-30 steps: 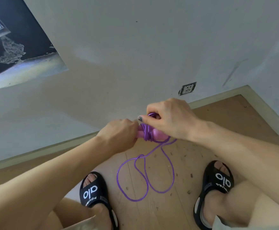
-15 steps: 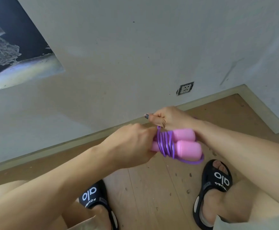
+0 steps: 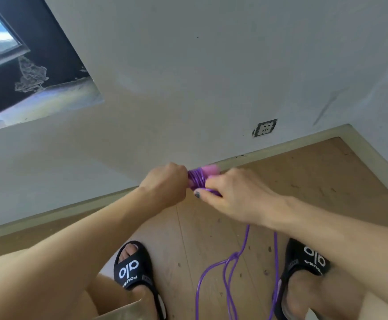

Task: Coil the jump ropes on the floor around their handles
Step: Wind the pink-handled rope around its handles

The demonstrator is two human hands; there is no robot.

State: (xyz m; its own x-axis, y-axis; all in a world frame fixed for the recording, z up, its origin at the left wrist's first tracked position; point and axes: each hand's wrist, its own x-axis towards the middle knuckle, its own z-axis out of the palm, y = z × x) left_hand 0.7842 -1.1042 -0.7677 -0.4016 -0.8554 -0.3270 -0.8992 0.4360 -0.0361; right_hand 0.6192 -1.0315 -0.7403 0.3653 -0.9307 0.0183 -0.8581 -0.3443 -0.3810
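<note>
The pink handles [image 3: 209, 169] of a jump rope are held together in front of me, above the floor, with several turns of purple rope [image 3: 196, 180] wound round them. My left hand [image 3: 164, 187] grips the handles at their left end, fingers curled round them. My right hand [image 3: 237, 195] pinches the purple rope just below the coil. From under that hand the loose rope [image 3: 231, 269] hangs in long loops down between my feet. Most of the handles is hidden by my hands.
I am crouched on a wooden floor [image 3: 315, 181] near a white wall with a skirting board [image 3: 280, 148] and a wall socket [image 3: 265, 128]. My feet wear black slides, left [image 3: 133, 266] and right [image 3: 306, 262]. A dark window frame [image 3: 27, 65] is at the upper left.
The handles have risen and moved left toward the skirting board. My right hand has come over the coil to its lower side, pulling rope. Long loose loops show below again.
</note>
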